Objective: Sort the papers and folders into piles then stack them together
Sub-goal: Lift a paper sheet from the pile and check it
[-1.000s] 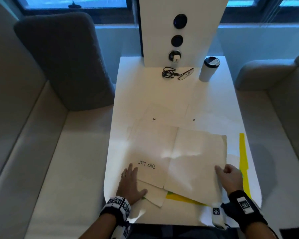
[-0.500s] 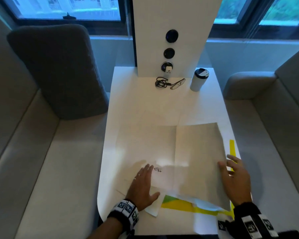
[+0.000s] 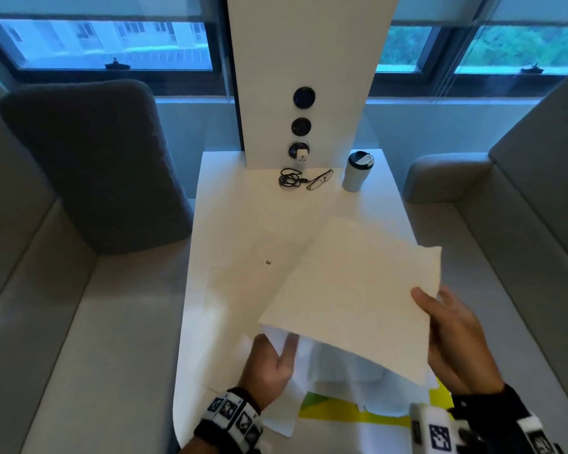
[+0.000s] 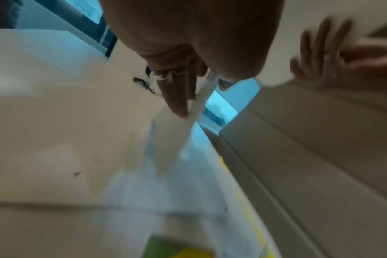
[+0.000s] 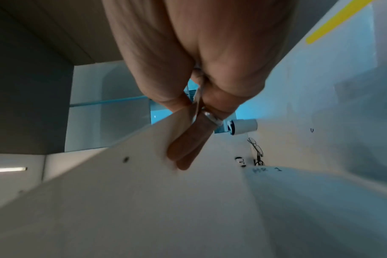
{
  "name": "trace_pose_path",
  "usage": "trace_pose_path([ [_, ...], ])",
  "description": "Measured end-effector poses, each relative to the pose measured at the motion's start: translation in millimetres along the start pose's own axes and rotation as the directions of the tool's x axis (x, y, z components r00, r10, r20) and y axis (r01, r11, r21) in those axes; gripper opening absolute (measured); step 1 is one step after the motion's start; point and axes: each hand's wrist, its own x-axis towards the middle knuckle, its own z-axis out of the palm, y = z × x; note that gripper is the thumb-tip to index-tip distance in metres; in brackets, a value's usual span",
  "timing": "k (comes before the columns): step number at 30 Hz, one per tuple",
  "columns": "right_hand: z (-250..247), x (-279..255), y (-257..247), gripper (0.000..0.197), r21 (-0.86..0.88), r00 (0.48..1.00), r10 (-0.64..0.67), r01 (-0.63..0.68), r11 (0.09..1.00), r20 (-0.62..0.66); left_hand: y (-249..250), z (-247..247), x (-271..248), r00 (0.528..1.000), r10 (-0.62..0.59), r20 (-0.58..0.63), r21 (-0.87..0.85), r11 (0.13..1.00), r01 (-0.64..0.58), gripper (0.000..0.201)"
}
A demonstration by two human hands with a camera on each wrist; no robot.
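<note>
no piles yet: right hand (image 3: 453,335) pinches a large cream paper sheet (image 3: 351,290) above the white tabletop (image 3: 243,204), left hand (image 3: 269,365) pinches a white sheet (image 3: 276,337) near its front edge; yellow-green folder (image 3: 328,409) unsorted.

The right hand (image 3: 456,339) pinches a raised cream sheet (image 3: 351,290) by its edge, thumb on top, while the left hand (image 3: 269,365) pinches a white sheet (image 4: 201,97) lower down.
</note>
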Motion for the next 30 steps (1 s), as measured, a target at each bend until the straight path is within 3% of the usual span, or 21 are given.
trace_pose_path([
  [2, -1, 5, 14, 0.061, -0.245, 0.984, -0.132, 0.099, 0.965, -0.122, 29, -12, 7, 0.997, -0.045, -0.060, -0.241, 0.970, 0.029, 0.023],
  [3, -5, 7, 24, 0.062, -0.437, 0.964, -0.225, 0.143, 0.888, -0.141, 43, -19, 10, 0.995, -0.089, -0.039, -0.355, 0.932, 0.070, 0.021],
  [5, -17, 7, 46, 0.055, -0.766, 0.936, -0.351, 0.222, 0.603, -0.005, 57, -30, 19, 0.979, -0.186, 0.081, -0.538, 0.818, 0.201, 0.031],
  [7, -33, 4, 68, 0.058, -0.876, 0.923, -0.334, 0.315, 0.365, 0.192, 70, -40, 26, 0.958, -0.212, 0.193, -0.634, 0.718, 0.287, 0.029],
  [8, -39, 1, 76, 0.067, -0.882, 0.922, -0.298, 0.341, 0.326, 0.246, 75, -43, 29, 0.944, -0.214, 0.251, -0.660, 0.676, 0.329, 0.029],
  [11, -50, -3, 85, 0.095, -0.897, 0.938, -0.218, 0.328, 0.297, 0.270, 85, -43, 43, 0.893, -0.208, 0.398, -0.691, 0.572, 0.441, 0.031],
  [12, -55, -1, 86, 0.092, -0.896, 0.936, -0.221, 0.331, 0.295, 0.273, 87, -42, 49, 0.881, -0.202, 0.428, -0.698, 0.546, 0.464, 0.031],
  [16, -74, 25, 83, 0.034, -0.862, 0.930, -0.310, 0.317, 0.395, 0.200, 107, -26, 81, 0.864, -0.180, 0.470, -0.743, 0.448, 0.498, 0.021],
  [19, -86, 46, 71, 0.031, -0.846, 0.934, -0.334, 0.275, 0.457, 0.124, 129, -14, 107, 0.840, -0.156, 0.520, -0.765, 0.353, 0.539, 0.027],
  [23, -97, 72, 61, 0.019, -0.741, 0.965, -0.250, 0.226, 0.632, 0.081, 152, 9, 140, 0.816, -0.196, 0.543, -0.754, 0.313, 0.577, 0.037],
  [27, -101, 103, 71, 0.029, -0.733, 0.978, -0.187, 0.193, 0.652, 0.092, 168, 37, 168, 0.790, -0.240, 0.564, -0.748, 0.256, 0.612, 0.045],
  [30, -106, 125, 73, 0.024, -0.700, 0.973, -0.229, 0.180, 0.691, 0.023, 171, 51, 184, 0.804, -0.148, 0.576, -0.756, 0.277, 0.593, 0.044],
])
